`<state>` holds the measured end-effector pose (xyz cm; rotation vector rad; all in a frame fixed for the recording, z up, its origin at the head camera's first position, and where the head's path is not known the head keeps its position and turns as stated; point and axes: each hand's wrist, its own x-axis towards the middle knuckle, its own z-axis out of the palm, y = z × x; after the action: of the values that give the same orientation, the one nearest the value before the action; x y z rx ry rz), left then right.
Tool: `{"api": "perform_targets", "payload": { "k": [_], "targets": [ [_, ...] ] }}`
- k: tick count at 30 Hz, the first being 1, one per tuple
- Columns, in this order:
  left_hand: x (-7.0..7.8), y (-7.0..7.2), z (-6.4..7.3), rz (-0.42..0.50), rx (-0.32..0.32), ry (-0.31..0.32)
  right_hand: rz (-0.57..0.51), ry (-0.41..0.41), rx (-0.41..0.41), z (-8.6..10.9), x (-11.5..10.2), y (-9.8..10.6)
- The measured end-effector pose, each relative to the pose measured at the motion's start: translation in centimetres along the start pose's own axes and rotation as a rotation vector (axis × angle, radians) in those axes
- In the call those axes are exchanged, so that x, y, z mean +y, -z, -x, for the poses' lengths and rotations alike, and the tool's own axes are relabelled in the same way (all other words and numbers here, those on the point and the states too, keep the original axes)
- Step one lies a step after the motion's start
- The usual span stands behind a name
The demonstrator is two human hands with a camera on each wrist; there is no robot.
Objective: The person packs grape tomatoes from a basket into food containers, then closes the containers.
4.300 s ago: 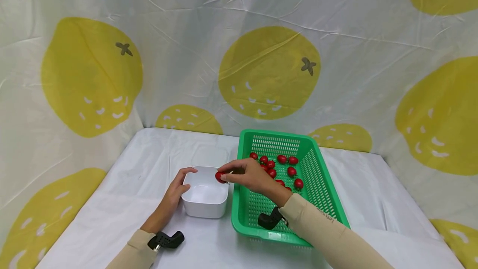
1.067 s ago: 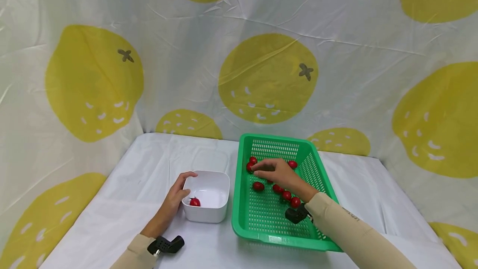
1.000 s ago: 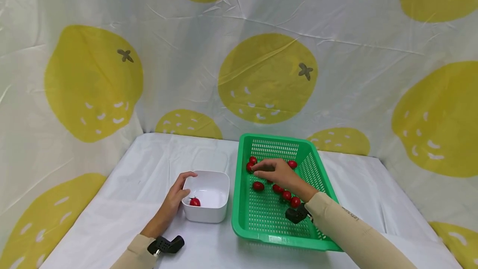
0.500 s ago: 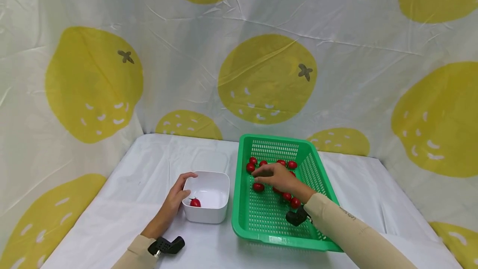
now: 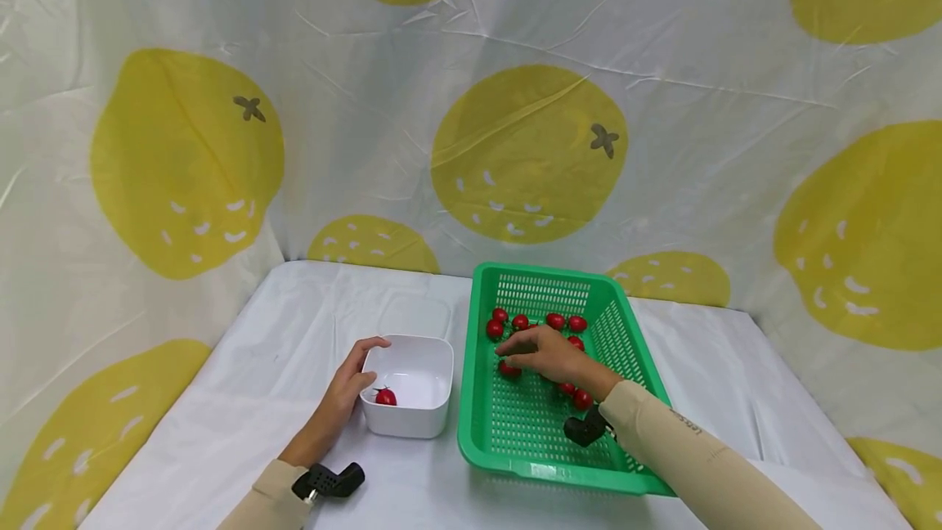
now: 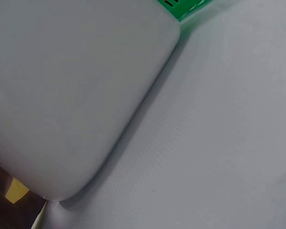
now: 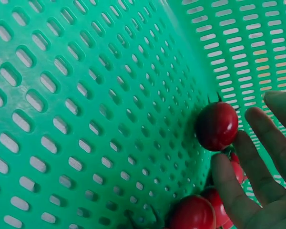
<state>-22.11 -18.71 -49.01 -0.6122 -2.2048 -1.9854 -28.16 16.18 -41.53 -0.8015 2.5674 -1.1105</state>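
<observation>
My left hand holds the left side of a square white container, index finger and thumb at its rim. One red cherry tomato with a green stem lies inside, near the left wall. Over a green slotted basket, my right hand reaches down with fingers loosely spread and holding nothing. Its fingertips are close beside a cherry tomato in the right wrist view. The left wrist view shows mainly the container's outer wall.
Several more cherry tomatoes lie in the basket, some partly hidden by the right hand. A translucent flat lid lies behind the container. White cloth covers the table, and a lemon-print curtain hangs behind.
About four seconds ago my right hand pinched a tomato over the container; now one lies in it. Lately that hand has shifted slightly nearer me within the basket. My left hand stays put.
</observation>
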Motion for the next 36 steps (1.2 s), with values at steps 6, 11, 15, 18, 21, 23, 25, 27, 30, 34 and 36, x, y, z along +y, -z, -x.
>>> {"api": "perform_targets", "payload": {
  "k": [6,11,15,18,21,23,25,27,30,34,36],
  "targets": [
    [-0.01,0.0,-0.11,-0.003,-0.004,0.0,0.002,0.027,-0.054,-0.02,0.23,-0.07],
    [0.04,-0.01,-0.33,0.0,-0.006,-0.014,-0.007,0.021,-0.09,0.01,0.21,-0.01],
    [0.11,0.06,-0.37,-0.003,-0.005,-0.018,-0.036,0.013,-0.124,0.05,0.28,-0.02],
    [0.09,0.06,-0.33,0.004,-0.006,-0.019,-0.047,0.012,-0.15,0.1,0.36,-0.1],
    [0.05,0.03,-0.24,0.013,-0.007,-0.017,-0.033,0.02,-0.163,0.13,0.49,-0.25],
    [0.05,0.05,-0.23,0.013,-0.006,-0.019,-0.017,0.015,-0.162,0.15,0.51,-0.31],
    [0.07,0.07,-0.2,0.011,-0.007,-0.017,0.001,0.007,-0.157,0.15,0.53,-0.36],
    [0.06,0.1,-0.16,0.009,-0.009,-0.01,0.012,-0.003,-0.155,0.16,0.55,-0.42],
    [0.04,0.12,-0.15,0.012,-0.01,-0.008,0.019,-0.009,-0.156,0.15,0.57,-0.47],
    [-0.01,0.14,-0.2,0.016,-0.011,-0.011,0.018,-0.009,-0.161,0.17,0.52,-0.48],
    [-0.07,0.13,-0.18,0.018,-0.011,-0.01,0.017,-0.01,-0.166,0.2,0.5,-0.49]
  ]
}}
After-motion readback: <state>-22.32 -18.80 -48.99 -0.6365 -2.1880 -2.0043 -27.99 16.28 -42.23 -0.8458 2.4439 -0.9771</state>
